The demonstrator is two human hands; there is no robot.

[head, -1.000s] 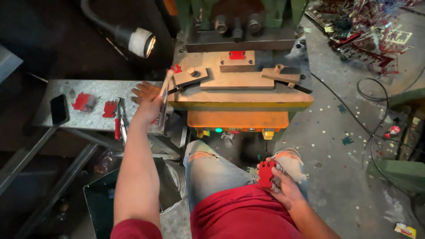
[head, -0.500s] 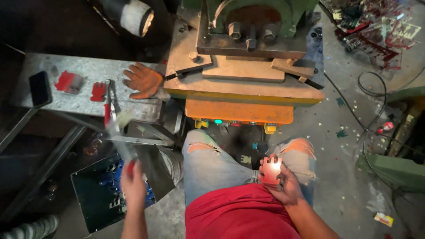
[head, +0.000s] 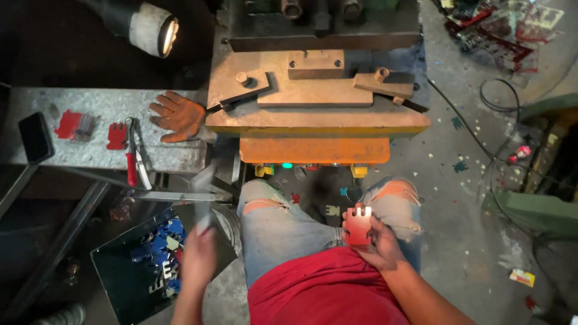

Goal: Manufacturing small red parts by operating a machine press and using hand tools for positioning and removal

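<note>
The right hand [head: 378,245] pinches a red notched plate [head: 358,226] on the knee, just below the orange press table [head: 314,149]. Left of that table, the blurred left hand [head: 197,260] grips a grey metal strip [head: 203,201] above a bin of blue pieces [head: 158,253].

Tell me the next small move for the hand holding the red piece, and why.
Probably lift the red plastic piece from the lap up to the press bed. The right hand grips it over the right thigh, the bed looks bare, and the left hand, blurred, is down by the bin of blue pieces.
</note>
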